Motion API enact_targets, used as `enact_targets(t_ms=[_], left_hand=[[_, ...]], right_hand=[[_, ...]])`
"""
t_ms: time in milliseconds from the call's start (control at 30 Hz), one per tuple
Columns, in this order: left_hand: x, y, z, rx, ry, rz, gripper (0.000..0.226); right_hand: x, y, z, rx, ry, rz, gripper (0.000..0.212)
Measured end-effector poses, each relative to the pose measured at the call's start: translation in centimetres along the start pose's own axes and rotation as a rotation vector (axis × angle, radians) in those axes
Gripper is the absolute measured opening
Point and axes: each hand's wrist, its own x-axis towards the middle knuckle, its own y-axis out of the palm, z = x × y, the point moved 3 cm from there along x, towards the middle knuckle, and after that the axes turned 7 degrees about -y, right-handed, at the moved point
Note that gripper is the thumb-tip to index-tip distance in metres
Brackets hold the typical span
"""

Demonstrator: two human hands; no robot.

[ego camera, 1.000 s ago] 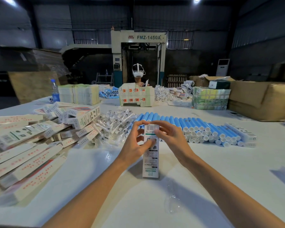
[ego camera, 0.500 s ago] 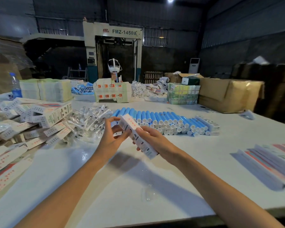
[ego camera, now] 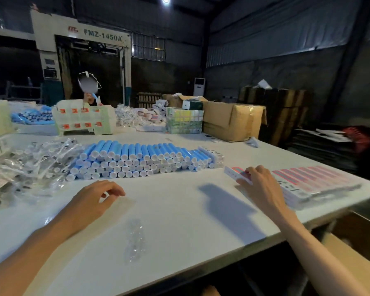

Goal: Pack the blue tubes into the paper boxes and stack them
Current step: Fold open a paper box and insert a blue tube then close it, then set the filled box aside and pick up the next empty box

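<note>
Left hand (ego camera: 94,199) is palm down, low over the white worktop (ego camera: 179,210), with the forearm entering from the lower left. Its fingers (ego camera: 113,190) are loosely curled and hold nothing. Right hand (ego camera: 263,185) reaches out to the right, fingers bent over a paper box (ego camera: 233,174) and thumb at its near edge. It holds the box flat at the left end of the row of paper boxes (ego camera: 312,180) near the worktop's right edge. Blue tubes (ego camera: 137,157) lie stacked beyond both hands, white caps toward the viewer. Bagged clear plastic pieces (ego camera: 41,161) lie just left of the tubes.
</note>
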Motion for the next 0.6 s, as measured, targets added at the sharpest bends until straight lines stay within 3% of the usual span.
enact_targets(t_ms=[200, 600], left_hand=[[-0.1, -0.1, -0.1, -0.006, -0.019, 0.023, 0.036], [0.2, -0.1, 0.9, 0.044, 0.003, 0.060, 0.032]], right_hand=[[-1.6, -0.6, -3.7, -0.400, 0.013, 0.052, 0.040], [-2.5, -0.1, -2.7, -0.515, 0.110, 0.002, 0.032]])
